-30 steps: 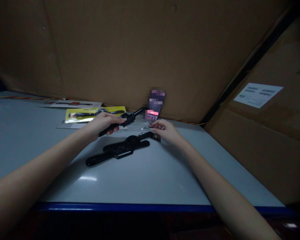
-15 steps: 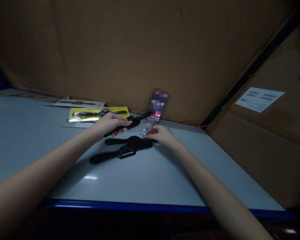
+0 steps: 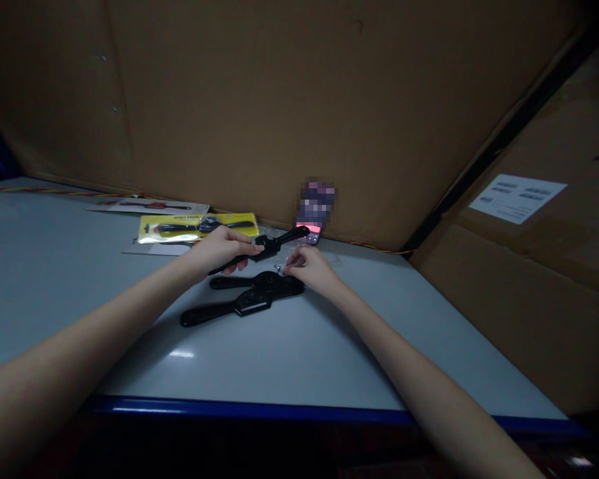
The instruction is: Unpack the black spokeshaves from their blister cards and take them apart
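Note:
My left hand (image 3: 222,251) is closed on one handle of a black spokeshave (image 3: 268,249), held just above the table with its other handle pointing to the back right. In my right hand (image 3: 310,267), thumb and fingers pinch a small shiny metal screw (image 3: 278,268), close below the held tool's body. Beneath both hands lie two more black spokeshaves, the rear one (image 3: 229,283) partly overlapped by the front one (image 3: 209,313). The front one shows a pale blade edge. Their right ends lie close together near my right hand.
A yellow packaged spokeshave (image 3: 150,229) and pale cards (image 3: 110,206) lie at the back left. A phone (image 3: 314,213) leans against the cardboard wall (image 3: 229,100). Clear plastic (image 3: 329,256) is behind my right hand. A blue edge (image 3: 249,410) borders the table's front.
My right hand has moved slightly left with the screw, nearer the held spokeshave's body. My left hand and its spokeshave have shifted very little. The spokeshaves on the table stay put.

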Tool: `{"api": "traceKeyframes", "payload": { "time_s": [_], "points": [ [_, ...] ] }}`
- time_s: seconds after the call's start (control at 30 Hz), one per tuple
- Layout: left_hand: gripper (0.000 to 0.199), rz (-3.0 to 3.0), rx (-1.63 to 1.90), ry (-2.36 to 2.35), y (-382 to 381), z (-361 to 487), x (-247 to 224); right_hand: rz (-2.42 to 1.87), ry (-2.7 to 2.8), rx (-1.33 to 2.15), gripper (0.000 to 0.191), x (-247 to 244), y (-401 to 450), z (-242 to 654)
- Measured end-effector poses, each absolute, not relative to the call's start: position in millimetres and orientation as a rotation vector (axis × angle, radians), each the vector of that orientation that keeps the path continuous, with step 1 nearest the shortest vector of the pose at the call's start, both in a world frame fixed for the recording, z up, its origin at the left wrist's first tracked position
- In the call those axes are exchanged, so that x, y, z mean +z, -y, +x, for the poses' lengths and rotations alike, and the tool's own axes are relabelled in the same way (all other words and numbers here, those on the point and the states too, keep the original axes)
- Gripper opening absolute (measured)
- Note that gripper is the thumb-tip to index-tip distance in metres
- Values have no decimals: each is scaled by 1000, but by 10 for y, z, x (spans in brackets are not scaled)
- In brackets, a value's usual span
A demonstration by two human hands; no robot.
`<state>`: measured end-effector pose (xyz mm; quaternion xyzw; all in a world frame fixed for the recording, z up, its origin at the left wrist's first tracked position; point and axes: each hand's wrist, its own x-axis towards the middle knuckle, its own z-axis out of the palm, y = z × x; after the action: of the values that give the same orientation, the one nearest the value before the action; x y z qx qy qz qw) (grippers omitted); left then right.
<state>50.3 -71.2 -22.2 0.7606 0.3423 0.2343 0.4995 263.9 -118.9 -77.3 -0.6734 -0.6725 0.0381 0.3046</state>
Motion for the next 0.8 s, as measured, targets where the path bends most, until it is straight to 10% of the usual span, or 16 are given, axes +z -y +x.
{"api": "traceKeyframes", "payload": {
  "time_s": [0.8],
  "points": [
    [28,1735,547,-866,768,505,-200,-1260,1230,613,23,-437,1442,2782]
  ]
}}
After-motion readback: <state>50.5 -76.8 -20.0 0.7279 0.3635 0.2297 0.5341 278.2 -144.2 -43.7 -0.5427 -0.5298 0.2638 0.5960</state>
